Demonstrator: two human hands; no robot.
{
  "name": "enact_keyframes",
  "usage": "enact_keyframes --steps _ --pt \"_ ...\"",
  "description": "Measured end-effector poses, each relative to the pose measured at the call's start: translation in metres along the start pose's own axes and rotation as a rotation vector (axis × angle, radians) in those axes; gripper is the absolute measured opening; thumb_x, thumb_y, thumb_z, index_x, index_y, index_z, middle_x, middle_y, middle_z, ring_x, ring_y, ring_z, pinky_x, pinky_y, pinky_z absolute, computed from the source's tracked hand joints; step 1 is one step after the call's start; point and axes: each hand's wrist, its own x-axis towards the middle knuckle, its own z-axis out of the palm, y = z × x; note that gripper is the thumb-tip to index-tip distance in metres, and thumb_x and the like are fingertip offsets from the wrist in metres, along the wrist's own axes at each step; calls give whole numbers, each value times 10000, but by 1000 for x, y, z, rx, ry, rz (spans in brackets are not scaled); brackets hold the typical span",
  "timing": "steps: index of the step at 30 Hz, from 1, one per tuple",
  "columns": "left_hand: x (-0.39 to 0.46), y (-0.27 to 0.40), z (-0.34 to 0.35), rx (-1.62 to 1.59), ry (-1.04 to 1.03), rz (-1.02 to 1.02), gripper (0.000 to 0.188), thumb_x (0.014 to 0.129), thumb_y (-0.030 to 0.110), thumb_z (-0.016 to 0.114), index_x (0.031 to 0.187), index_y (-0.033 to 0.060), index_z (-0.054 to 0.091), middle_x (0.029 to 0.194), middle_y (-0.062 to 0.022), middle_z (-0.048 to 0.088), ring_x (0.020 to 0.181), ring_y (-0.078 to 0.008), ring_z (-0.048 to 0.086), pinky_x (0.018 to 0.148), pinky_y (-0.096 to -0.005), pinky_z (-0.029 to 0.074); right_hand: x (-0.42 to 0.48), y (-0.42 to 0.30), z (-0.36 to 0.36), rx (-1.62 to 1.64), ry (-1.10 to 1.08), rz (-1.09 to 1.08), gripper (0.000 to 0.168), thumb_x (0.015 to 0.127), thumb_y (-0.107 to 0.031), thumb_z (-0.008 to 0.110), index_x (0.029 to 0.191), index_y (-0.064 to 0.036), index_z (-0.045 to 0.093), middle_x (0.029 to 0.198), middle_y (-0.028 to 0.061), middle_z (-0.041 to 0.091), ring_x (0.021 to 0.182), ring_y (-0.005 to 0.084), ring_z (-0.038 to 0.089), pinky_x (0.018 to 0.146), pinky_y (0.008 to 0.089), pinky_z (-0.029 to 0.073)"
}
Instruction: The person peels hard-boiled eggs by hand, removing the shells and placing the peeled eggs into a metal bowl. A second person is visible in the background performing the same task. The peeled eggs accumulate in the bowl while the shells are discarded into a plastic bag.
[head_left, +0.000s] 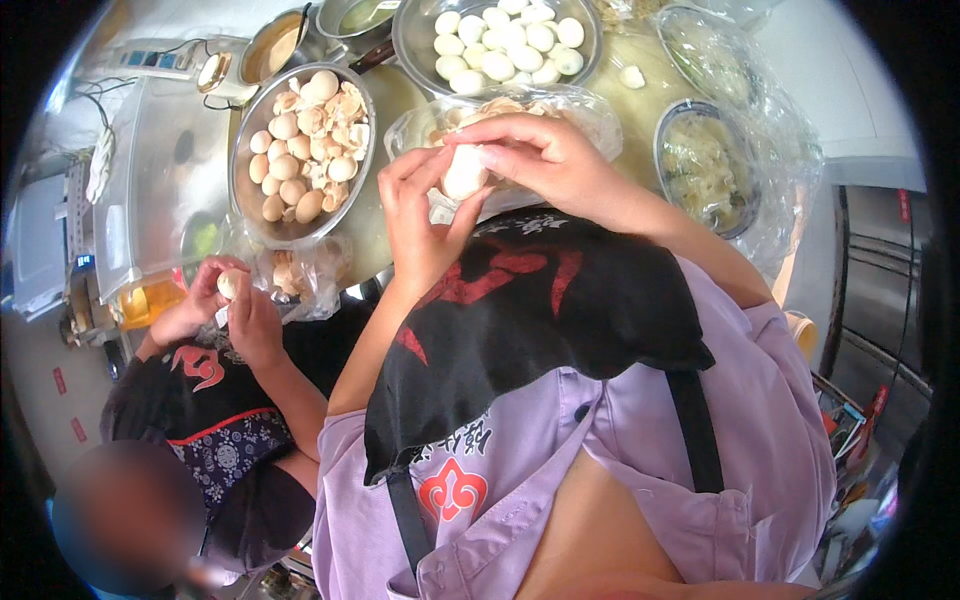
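Note:
A pale egg (465, 172), its shell apparently off over most of its surface, is held between both of my hands. The fingers and thumb of my left hand (421, 202) grip it from the left and below. My right hand (544, 150) touches its upper right side with thumb and fingertips. Just beyond, a clear plastic bag (600, 124) holds brown eggshell pieces (517, 105). Peeled eggs fill a steel bowl (405, 45) at the top. Brown eggs (283, 166) and broken shells lie in another steel bowl (238, 180) to the left.
At the left a co-worker's hands (255, 319) hold an egg (230, 283) beside a plastic bag of shells. Plastic film covers dishes of food (705, 169) at the right. A white piece (632, 76) lies near the peeled eggs. Pots (274, 49) and a power strip (157, 60) stand upper left.

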Motion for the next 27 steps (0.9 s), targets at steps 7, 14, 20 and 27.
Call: enact_keyframes --steps 7,14,20,27 --pt "-2 2 6 -257 -13 -183 629 678 46 834 1222 83 521 1194 -103 458 1097 -230 516 786 -305 555 0 -4 -1 -256 38 32 231 940 -73 550 1138 15 631 1057 84 671 955 128 630 824 257 509" --pt "-5 -3 15 -638 -12 -336 576 728 -11 783 1228 63 506 1240 -71 404 1160 -200 495 865 -303 539 4 0 0 -374 174 -93 179 898 -141 617 1018 -30 690 809 75 690 702 96 628 633 244 498" --pt "-8 -7 16 -770 -40 -381 563 778 -15 736 1274 54 480 1265 -66 398 1208 -208 477 959 -339 486 3 -8 -3 -456 169 2 179 920 -87 584 1053 0 668 942 50 695 802 74 615 698 222 495" --pt "5 11 1 -1339 -18 -771 601 873 31 642 1391 72 341 1323 -106 437 1201 -226 494 974 -360 472 3 9 -12 -147 220 -67 168 915 -101 608 1041 -4 660 925 44 691 774 91 626 710 231 510"
